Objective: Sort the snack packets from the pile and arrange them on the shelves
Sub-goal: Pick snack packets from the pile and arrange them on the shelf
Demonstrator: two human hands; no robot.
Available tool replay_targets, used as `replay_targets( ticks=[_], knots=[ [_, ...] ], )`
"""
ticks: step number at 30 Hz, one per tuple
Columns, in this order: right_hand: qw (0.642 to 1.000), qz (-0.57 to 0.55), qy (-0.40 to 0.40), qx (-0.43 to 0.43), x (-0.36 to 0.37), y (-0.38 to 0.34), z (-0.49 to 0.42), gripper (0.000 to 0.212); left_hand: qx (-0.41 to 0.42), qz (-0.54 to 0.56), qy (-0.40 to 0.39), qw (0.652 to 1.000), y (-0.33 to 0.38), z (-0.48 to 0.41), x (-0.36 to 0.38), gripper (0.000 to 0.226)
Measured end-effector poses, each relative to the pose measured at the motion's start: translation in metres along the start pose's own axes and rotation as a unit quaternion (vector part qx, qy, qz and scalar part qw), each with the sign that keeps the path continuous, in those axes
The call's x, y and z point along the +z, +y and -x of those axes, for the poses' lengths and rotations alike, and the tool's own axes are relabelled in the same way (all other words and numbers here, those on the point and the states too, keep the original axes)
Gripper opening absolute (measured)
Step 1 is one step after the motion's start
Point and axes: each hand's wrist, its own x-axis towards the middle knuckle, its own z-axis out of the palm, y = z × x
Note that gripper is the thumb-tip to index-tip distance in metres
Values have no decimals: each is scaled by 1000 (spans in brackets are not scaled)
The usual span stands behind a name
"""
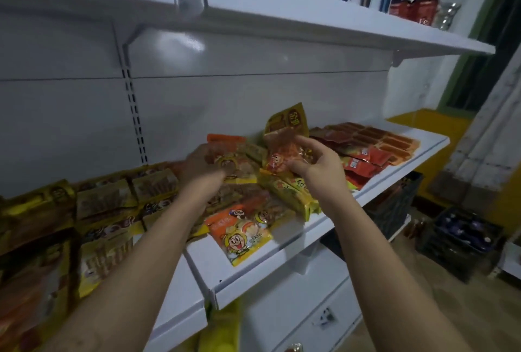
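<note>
From the head view, we see our right grip (315,163) raised over the middle of the shelf (253,272), thumb and fingers pinching an orange-and-yellow packet (284,137) that stands tilted above the pile of snack packets (253,196). Our left grip (203,163) lies on the back left part of that pile, against an orange wrapper. It is blurred, so we cannot tell whether its fingers hold anything. The pile sits mid-shelf and reaches from the back panel towards the front edge, where a cartoon-face packet (242,236) lies flat, nearest the edge. Towards the right end of the shelf, red packets (375,143) lie in overlapping rows. On the left section, yellow-brown packets (107,205) lie side by side in rows. An upper shelf (310,13) carries dark red packs (411,9) near its right end. Dark crates (462,236) stand on the floor beyond the shelf's right end.
</note>
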Motion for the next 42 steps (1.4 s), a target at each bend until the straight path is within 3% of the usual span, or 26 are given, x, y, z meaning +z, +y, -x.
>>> replay_targets(
  ticks=[7,11,13,16,18,26,31,42],
  knots=[
    [997,-8,-74,-25,5,26,-63,56,-45,-111,14,993,-15,-32,38,29],
    [988,-13,-141,-58,6,37,-92,54,-53,-243,38,968,-27,-46,63,32],
    [984,-33,-162,-63,6,43,-103,55,-92,-343,16,935,-32,-54,70,39],
    [978,-46,-191,-69,5,51,-113,55,-133,-519,-15,844,-31,-57,76,51],
    [973,-56,-212,-66,3,57,-117,55,-128,-560,-18,818,-26,-54,81,50],
    [962,-92,-253,-55,-1,65,-122,51,-148,-604,-68,780,-19,-44,92,46],
    [954,-97,-278,-50,-7,66,-121,55,-140,-591,-63,792,-14,-35,94,61],
    [949,-130,-285,-40,-26,75,-118,54,-129,-594,-88,789,-8,-34,98,55]
  ],
)
